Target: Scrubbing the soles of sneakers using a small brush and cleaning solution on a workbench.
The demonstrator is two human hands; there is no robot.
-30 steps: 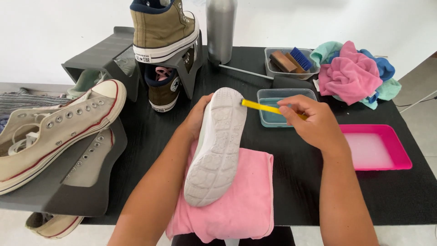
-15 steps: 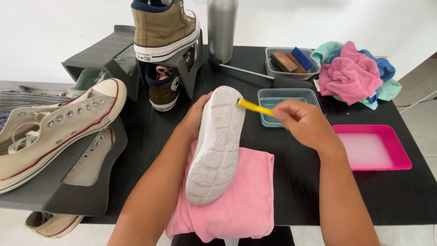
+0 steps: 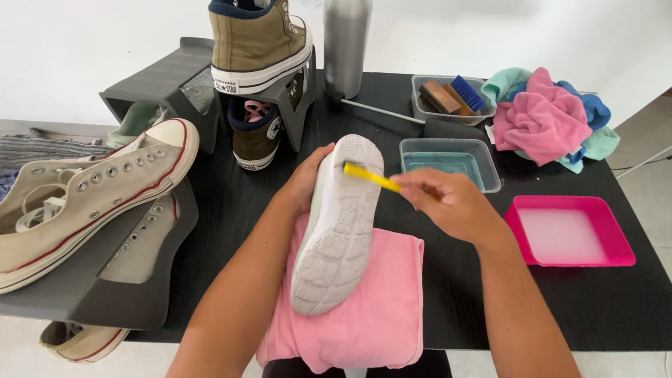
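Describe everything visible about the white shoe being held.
The white shoe lies sole up, toe pointing away, resting on a folded pink cloth on the black table. Its pale rubbery sole has a grooved tread and looks greyish with grime. The left hand grips its far side; the right hand presses a yellow brush against the toe.

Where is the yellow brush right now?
In the head view, the yellow brush is mid-table in the right hand, its tip on the white shoe's sole, near the toe.
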